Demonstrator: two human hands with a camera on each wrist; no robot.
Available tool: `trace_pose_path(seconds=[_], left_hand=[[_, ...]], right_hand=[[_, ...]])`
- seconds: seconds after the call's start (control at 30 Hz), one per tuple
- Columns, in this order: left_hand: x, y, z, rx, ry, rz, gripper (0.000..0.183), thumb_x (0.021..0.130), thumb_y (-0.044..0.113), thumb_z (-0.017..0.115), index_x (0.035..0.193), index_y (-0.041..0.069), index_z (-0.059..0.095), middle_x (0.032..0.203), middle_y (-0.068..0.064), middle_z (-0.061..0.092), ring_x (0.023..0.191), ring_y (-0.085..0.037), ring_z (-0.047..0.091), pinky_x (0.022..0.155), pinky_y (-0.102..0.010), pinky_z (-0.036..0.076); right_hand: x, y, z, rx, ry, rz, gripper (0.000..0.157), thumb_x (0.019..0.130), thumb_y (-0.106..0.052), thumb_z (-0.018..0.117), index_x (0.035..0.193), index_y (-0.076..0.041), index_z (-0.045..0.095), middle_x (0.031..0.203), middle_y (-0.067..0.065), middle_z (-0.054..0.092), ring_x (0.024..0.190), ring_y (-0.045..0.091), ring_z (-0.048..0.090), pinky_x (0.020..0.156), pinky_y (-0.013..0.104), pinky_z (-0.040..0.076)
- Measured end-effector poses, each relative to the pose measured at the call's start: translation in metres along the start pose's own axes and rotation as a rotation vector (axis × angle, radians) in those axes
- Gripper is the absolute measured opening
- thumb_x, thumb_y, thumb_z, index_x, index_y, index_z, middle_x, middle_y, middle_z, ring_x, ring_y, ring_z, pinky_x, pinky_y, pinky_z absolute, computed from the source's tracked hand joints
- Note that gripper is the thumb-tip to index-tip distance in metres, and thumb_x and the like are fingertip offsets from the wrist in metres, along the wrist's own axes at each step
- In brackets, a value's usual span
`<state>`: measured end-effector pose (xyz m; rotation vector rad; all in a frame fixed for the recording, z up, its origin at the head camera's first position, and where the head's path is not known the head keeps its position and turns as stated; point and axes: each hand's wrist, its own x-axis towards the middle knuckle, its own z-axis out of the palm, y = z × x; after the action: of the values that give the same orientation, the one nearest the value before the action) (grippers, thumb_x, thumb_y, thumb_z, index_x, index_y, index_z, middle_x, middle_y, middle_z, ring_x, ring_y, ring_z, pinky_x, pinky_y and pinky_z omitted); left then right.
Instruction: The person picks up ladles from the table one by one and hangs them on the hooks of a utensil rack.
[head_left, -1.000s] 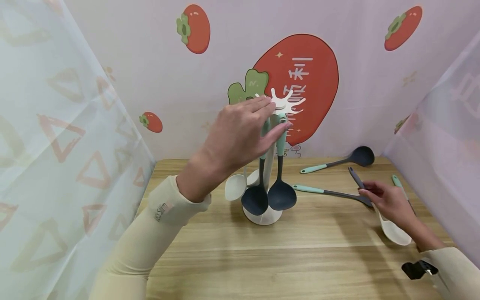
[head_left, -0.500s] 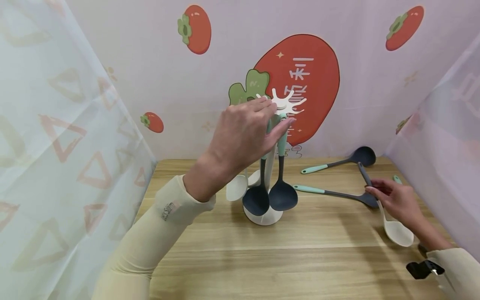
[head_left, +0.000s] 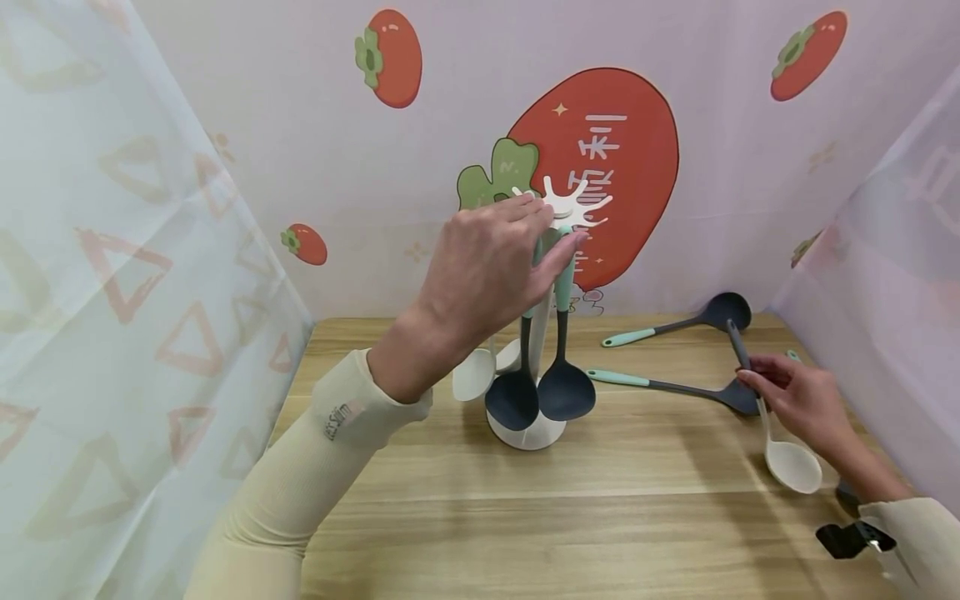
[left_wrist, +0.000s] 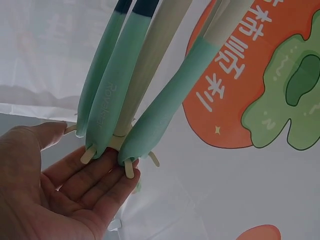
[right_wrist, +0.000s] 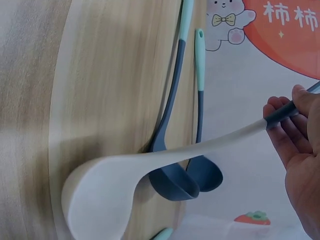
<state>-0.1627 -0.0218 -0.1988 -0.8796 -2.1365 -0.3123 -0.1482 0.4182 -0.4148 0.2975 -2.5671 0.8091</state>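
My left hand is at the top of a white utensil rack, its fingertips touching the hooked top. In the left wrist view several mint handles hang on the pegs beside the fingers of the left hand. Two dark ladles and some white-headed utensils hang from the rack. My right hand pinches the dark grip of a white ladle between thumb and fingers. Its bowl points down toward the front; in the right wrist view that bowl looks large and near.
On the wooden table behind the right hand lie a dark ladle with a mint handle and another dark utensil. A mint handle tip and a dark head show around the right arm. Printed cloth walls enclose the table.
My right hand has shifted a little to the right, and the white ladle's grip end has swung right and farther back. The left hand has stayed nearly in place at the rack top.
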Motion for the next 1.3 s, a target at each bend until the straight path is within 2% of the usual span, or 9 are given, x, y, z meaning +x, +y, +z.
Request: trace_pose_path(seconds=[0.07,0.2,0.37,0.5,0.63,0.8,1.03,1.3], left_hand=[[0.0,-0.001,0.001,-0.007,0.01,0.004,0.036,0.096,0.037,0.059,0.076,0.008,0.065,0.066,-0.001,0.061,0.076,-0.017,0.069,0.057,-0.025,0.05],[0.0,-0.002,0.001,-0.02,0.022,0.007,0.034,0.096,0.036,0.06,0.077,0.008,0.066,0.07,-0.002,0.066,0.084,-0.018,0.071,0.061,-0.026,0.053],[-0.001,-0.003,0.003,-0.04,0.032,0.014,0.032,0.095,0.035,0.061,0.083,0.006,0.07,0.083,-0.005,0.073,0.088,-0.019,0.072,0.067,-0.027,0.056],[0.0,-0.003,0.003,-0.042,0.029,0.018,0.031,0.095,0.034,0.061,0.084,0.006,0.071,0.091,-0.006,0.074,0.093,-0.02,0.072,0.071,-0.029,0.057],[-0.001,-0.004,0.003,-0.047,0.024,0.022,0.031,0.095,0.033,0.061,0.084,0.007,0.07,0.09,-0.006,0.074,0.092,-0.02,0.072,0.069,-0.029,0.057],[-0.001,-0.005,0.002,-0.058,0.021,0.024,0.03,0.095,0.033,0.061,0.089,0.006,0.072,0.095,-0.007,0.074,0.099,-0.021,0.071,0.075,-0.031,0.058],[0.0,-0.005,0.004,-0.073,0.021,0.029,0.03,0.095,0.033,0.061,0.089,0.006,0.072,0.089,-0.005,0.074,0.093,-0.019,0.072,0.069,-0.029,0.057],[-0.001,-0.006,0.003,-0.088,0.027,0.033,0.03,0.095,0.032,0.061,0.081,0.007,0.07,0.084,-0.005,0.074,0.106,-0.022,0.069,0.08,-0.034,0.058]], right_hand=[[0.001,-0.002,0.0,0.011,-0.001,-0.002,0.018,0.084,0.0,0.074,0.1,0.006,0.069,0.085,0.021,0.072,0.07,-0.022,0.056,0.054,0.005,0.047],[0.002,-0.007,-0.001,0.029,0.01,-0.013,0.017,0.084,0.0,0.073,0.1,0.006,0.069,0.084,0.02,0.073,0.071,-0.02,0.059,0.055,0.005,0.047],[0.005,-0.014,-0.002,0.038,0.026,-0.025,0.019,0.083,0.0,0.074,0.101,0.004,0.07,0.083,0.02,0.073,0.071,-0.019,0.06,0.055,0.004,0.047],[0.008,-0.022,-0.001,0.032,0.046,-0.051,0.019,0.082,-0.001,0.076,0.1,0.002,0.071,0.081,0.017,0.073,0.07,-0.018,0.06,0.055,0.004,0.047],[0.012,-0.032,0.001,0.049,0.063,-0.089,0.019,0.081,0.002,0.075,0.1,0.002,0.07,0.081,0.016,0.073,0.07,-0.016,0.062,0.057,0.004,0.047],[0.018,-0.047,0.001,0.05,0.082,-0.132,0.022,0.081,0.004,0.075,0.102,0.004,0.069,0.082,0.015,0.074,0.073,-0.019,0.061,0.06,0.003,0.047],[0.024,-0.069,0.0,0.067,0.093,-0.149,0.025,0.08,0.005,0.075,0.104,0.005,0.069,0.082,0.013,0.074,0.075,-0.019,0.061,0.064,0.002,0.047],[0.032,-0.093,0.0,0.098,0.099,-0.172,0.025,0.078,0.006,0.076,0.102,0.005,0.07,0.082,0.011,0.074,0.073,-0.014,0.064,0.064,0.004,0.049]])
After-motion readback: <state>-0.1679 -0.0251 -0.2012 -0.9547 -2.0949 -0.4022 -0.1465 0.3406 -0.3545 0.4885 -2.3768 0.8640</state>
